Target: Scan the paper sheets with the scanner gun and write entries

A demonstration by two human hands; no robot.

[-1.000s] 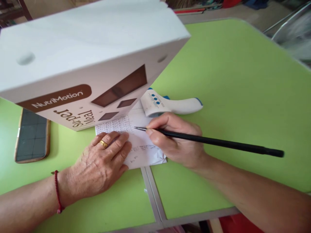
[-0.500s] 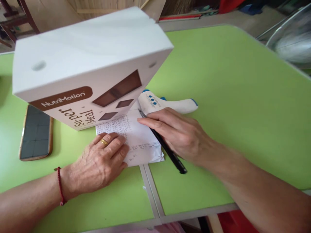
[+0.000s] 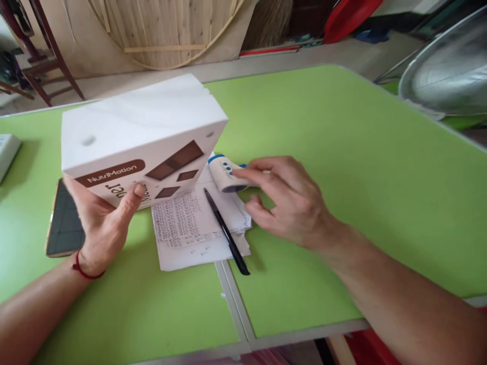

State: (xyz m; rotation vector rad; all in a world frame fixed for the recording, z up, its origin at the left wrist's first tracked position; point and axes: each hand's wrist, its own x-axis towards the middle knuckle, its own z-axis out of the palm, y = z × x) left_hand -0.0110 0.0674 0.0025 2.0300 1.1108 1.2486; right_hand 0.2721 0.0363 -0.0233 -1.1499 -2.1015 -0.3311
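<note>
My left hand (image 3: 102, 223) grips the lower left of a white NutriMotion box (image 3: 144, 111), thumb on its front face and the other fingers mostly hidden behind. I cannot tell whether the box rests fully on the table. Handwritten papers (image 3: 182, 223) lie at its foot, and a black pen (image 3: 228, 233) slants across them. My right hand (image 3: 292, 203) is over a white and blue forehead thermometer (image 3: 220, 175), fingers apart, index fingertip at its head near the blue buttons. The handle is hidden behind this hand.
A phone (image 3: 64, 223) lies left of the box, partly behind my left hand. The green table (image 3: 323, 121) has a metal seam (image 3: 234, 299) near me. At the far left edge sits a white object (image 3: 7, 152). A chair (image 3: 53, 66) stands beyond the table.
My right hand has let go of the pen, which lies on the papers, and moved over the thermometer. My left hand has moved from the papers to the box. The camera view has shifted.
</note>
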